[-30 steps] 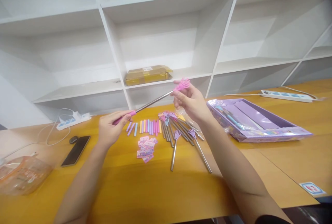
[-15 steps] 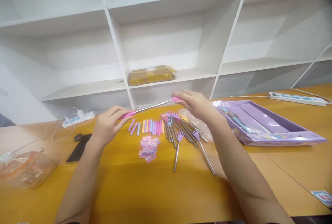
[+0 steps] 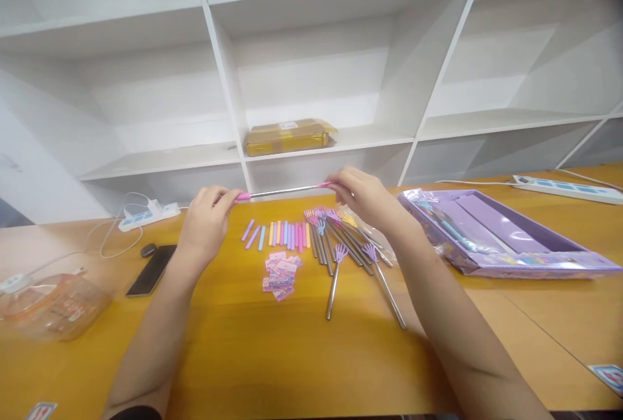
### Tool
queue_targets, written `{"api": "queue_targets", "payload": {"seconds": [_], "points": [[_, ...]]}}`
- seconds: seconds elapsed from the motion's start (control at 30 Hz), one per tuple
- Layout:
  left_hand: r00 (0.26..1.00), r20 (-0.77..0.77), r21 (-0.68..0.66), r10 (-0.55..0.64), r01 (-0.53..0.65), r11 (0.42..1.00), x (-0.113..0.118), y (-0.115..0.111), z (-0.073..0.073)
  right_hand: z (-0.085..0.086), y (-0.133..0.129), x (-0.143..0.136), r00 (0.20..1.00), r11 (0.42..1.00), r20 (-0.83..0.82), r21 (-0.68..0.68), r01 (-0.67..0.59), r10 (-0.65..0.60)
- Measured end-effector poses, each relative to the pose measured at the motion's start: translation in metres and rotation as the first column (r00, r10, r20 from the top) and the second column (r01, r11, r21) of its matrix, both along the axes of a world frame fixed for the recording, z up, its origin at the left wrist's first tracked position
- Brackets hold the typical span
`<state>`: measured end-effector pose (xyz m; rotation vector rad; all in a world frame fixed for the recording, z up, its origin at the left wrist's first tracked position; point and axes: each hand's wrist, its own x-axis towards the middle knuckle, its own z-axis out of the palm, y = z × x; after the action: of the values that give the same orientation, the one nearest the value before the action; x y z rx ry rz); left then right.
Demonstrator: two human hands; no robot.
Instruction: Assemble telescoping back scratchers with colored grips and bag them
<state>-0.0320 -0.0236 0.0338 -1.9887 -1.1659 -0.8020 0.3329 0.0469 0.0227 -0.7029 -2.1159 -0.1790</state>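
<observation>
Between my hands a telescopic back scratcher (image 3: 285, 191) is held nearly level above the table. My left hand (image 3: 204, 222) is closed around its pink handle, and my right hand (image 3: 357, 196) pinches the pink end at the other side, mostly hidden by the fingers. Below lie several back scratchers (image 3: 335, 238) with metal rods and purple, pink, blue or yellow claw heads; two sit apart, nearer me. Left of them is a row of coloured handle sleeves (image 3: 289, 235) in purple, blue, yellow and pink. A small pile of pink printed cards (image 3: 281, 275) lies in front of the row.
At right stands an open purple box (image 3: 511, 232) with plastic-wrapped things inside. To the left are a dark phone (image 3: 152, 271), a clear orange-rimmed container (image 3: 53, 303) and a power strip (image 3: 148, 215). A taped parcel (image 3: 289, 136) sits on the white shelf (image 3: 195, 159) behind; another power strip (image 3: 569, 188) is at far right.
The back scratcher has come closer to level as its left end rose with my left hand. Both hands keep hold of it. The camera view has shifted slightly.
</observation>
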Motion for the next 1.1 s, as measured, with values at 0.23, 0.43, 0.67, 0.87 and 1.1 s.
{"api": "queue_targets", "payload": {"seconds": [0.23, 0.43, 0.67, 0.87, 1.1], "points": [[0.999, 0.034, -0.057, -0.028, 0.03, 0.998, -0.001, -0.002, 0.004, -0.009, 0.009, -0.003, 0.999, 0.999, 0.008, 0.019, -0.041, 0.041], [1.0, -0.015, -0.049, -0.023, 0.023, 0.999, -0.001, -0.004, 0.002, -0.016, 0.011, -0.008, 0.999, 0.998, -0.007, 0.052, -0.033, 0.034], [0.999, -0.021, 0.0, -0.026, 0.026, 1.0, 0.002, -0.005, 0.001, -0.016, 0.009, -0.009, 1.0, 0.997, -0.01, 0.072, -0.028, 0.029], [0.998, -0.007, -0.013, -0.061, 0.06, 0.998, 0.007, -0.002, -0.002, -0.014, 0.003, -0.009, 0.999, 0.994, -0.011, 0.106, -0.033, 0.035], [0.992, 0.045, -0.046, -0.114, 0.116, 0.992, 0.011, 0.001, -0.008, -0.014, -0.003, -0.013, 0.999, 0.994, -0.021, 0.101, -0.046, 0.049]]}}
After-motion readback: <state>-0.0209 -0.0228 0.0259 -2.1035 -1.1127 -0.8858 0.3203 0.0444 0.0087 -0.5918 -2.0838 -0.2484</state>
